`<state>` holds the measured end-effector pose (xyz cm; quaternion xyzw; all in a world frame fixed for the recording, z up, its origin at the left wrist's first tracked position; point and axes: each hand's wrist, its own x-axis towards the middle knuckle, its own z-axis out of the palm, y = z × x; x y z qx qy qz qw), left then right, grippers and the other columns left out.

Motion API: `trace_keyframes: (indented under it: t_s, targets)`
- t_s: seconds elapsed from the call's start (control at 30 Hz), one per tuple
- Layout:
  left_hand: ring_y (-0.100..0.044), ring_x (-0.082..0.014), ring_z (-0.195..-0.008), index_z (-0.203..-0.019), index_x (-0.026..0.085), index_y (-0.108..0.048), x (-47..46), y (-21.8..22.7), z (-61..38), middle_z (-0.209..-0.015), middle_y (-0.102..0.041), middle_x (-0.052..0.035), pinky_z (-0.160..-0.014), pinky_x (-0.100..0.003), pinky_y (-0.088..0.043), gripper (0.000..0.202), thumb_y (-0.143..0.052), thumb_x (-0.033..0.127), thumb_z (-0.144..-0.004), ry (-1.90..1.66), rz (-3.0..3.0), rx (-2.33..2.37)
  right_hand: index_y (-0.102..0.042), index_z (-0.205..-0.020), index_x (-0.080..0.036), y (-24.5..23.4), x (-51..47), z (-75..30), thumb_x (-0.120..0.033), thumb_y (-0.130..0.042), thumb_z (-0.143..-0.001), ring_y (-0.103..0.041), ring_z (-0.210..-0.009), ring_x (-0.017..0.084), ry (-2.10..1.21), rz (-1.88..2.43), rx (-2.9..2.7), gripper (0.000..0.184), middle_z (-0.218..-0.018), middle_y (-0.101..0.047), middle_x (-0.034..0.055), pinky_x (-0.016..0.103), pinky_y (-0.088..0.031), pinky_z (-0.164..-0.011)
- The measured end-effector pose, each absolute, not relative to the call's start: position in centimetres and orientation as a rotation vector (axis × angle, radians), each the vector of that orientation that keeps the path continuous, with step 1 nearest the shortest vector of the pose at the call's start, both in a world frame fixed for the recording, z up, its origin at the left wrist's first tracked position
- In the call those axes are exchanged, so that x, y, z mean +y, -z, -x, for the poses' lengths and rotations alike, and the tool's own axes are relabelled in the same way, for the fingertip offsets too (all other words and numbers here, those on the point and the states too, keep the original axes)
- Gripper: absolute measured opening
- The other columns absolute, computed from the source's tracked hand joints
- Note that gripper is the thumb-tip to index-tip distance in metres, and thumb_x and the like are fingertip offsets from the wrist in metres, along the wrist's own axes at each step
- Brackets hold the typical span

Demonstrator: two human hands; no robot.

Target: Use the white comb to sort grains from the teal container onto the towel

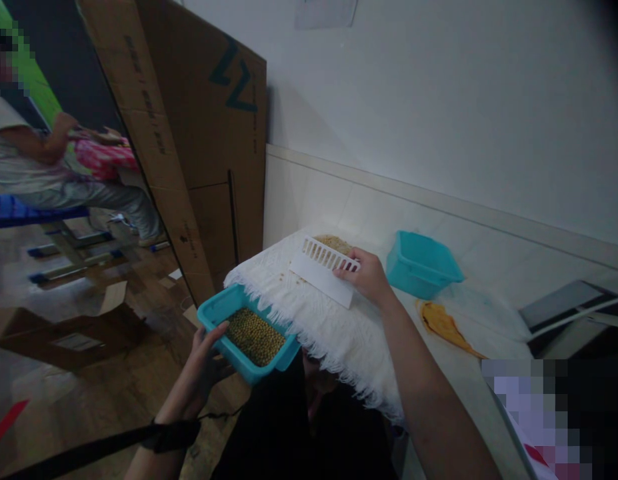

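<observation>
My left hand (pixel 205 363) grips the near-left corner of a teal tray (pixel 216 311) filled with small yellow-green beans (pixel 253 335), held below the table's edge. My right hand (pixel 369 275) is closed on a white slotted scraper (pixel 323 269) that rests on a white fringed cloth (pixel 333 327). A small heap of beans (pixel 333 243) lies on the cloth just behind the scraper.
A second teal tray (pixel 421 263) stands on the white table by the wall, with a yellow rag (pixel 445 325) near it. A large cardboard sheet (pixel 189 133) leans at the left. Another person sits beyond it. A dark device (pixel 569 310) lies at the right.
</observation>
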<state>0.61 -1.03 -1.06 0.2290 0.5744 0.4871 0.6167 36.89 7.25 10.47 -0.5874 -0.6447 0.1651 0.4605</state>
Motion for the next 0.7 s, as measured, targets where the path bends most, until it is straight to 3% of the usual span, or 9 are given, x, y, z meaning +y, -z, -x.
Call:
trace_keyframes:
  t_s: [0.27,0.47,0.7]
  targets:
    - [-0.077,-0.0266,-0.077,-0.145,0.037,-0.052,-0.79,1.5,-0.47,-0.115,-0.07,-0.0071,-0.07,-0.045,-0.068,0.079,-0.091,0.06,-0.08,-1.125,-0.521,1.336,-0.056,-0.068,-0.026,-10.68,7.03,-36.52,-0.031,-0.084,-0.063,-0.053,-0.063,0.019,-0.417,1.447,-1.622,0.028,-0.065,-0.062,-0.0035,0.032,-0.043,-0.064]
    - [-0.077,-0.0269,-0.079,-0.15,0.038,-0.049,-0.91,1.32,-0.45,-0.11,-0.07,-0.0064,-0.07,-0.042,-0.067,0.084,-0.091,0.062,-0.08,-1.109,-0.53,1.312,-0.056,-0.069,-0.026,-10.58,7.11,-35.94,-0.032,-0.083,-0.066,-0.054,-0.064,0.019,-0.425,1.462,-1.61,0.027,-0.066,-0.062,-0.0029,0.032,-0.041,-0.065]
    - [-0.077,-0.0251,-0.075,-0.147,0.037,-0.05,-1.0,1.09,-0.62,-0.111,-0.07,-0.0068,-0.07,-0.042,-0.067,0.076,-0.088,0.058,-0.085,-1.114,-0.531,1.325,-0.055,-0.068,-0.026,-10.42,7.13,-36.0,-0.032,-0.081,-0.065,-0.052,-0.063,0.018,-0.399,1.477,-1.583,0.028,-0.065,-0.06,-0.0038,0.033,-0.041,-0.065]
